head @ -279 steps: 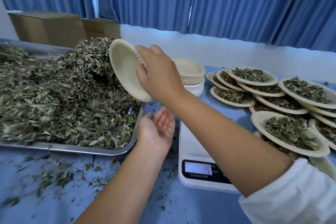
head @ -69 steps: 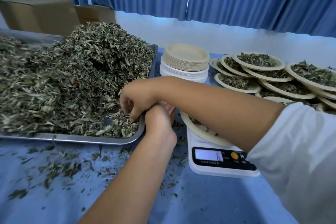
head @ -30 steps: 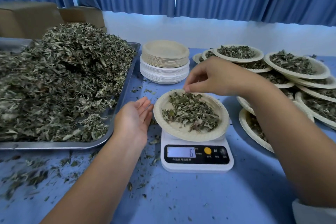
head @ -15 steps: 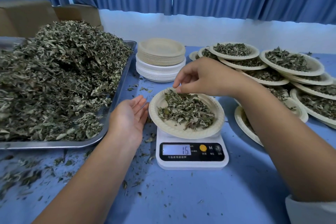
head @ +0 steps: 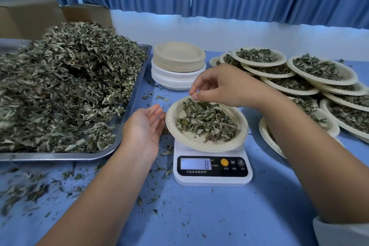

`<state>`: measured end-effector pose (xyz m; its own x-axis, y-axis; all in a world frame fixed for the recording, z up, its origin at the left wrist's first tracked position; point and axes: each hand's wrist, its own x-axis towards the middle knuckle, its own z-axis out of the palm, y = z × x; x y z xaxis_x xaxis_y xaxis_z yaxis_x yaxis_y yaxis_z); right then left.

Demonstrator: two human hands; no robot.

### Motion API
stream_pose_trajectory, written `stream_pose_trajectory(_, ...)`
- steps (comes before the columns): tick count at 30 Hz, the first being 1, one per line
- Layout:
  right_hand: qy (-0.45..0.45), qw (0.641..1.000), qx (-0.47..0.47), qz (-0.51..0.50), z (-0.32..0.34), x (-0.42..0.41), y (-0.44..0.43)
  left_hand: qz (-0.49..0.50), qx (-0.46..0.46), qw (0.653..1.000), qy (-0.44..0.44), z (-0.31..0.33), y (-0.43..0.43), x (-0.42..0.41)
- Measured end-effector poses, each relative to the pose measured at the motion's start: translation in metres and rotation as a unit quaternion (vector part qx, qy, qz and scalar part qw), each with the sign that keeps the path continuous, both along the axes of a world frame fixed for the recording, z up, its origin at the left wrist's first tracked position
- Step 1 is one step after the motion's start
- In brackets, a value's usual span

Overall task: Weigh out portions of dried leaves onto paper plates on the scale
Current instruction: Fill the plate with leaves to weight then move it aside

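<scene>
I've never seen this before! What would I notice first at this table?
First, the huge heap of dried leaves filling the metal tray on the left. Then the paper plate of leaves on the white scale in the middle, the right hand poised over its far edge, and many filled plates stacked at right.

scale [head: 212,168] display reading "8", letter "M" beside its yellow button [head: 224,162]
</scene>
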<state>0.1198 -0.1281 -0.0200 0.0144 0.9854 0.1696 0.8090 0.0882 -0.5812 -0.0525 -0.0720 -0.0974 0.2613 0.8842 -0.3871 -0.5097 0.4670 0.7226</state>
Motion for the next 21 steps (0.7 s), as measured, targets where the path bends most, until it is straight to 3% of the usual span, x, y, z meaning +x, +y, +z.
stream_pose_trajectory(5,-0.021,1.000,0.001,0.004,0.002,0.001,-0.001,0.003,0.000,1.000,0.002,-0.001,0.000,0.000)
stream_pose_trajectory(11,-0.126,0.979,-0.159,0.010,0.006,0.006,-0.011,0.005,-0.001,1.000,0.000,-0.001,0.000,-0.001)
stream_pose_trajectory(21,-0.036,0.998,-0.053,0.007,0.018,0.008,-0.016,0.005,0.001,1.000,0.002,0.001,-0.002,-0.001)
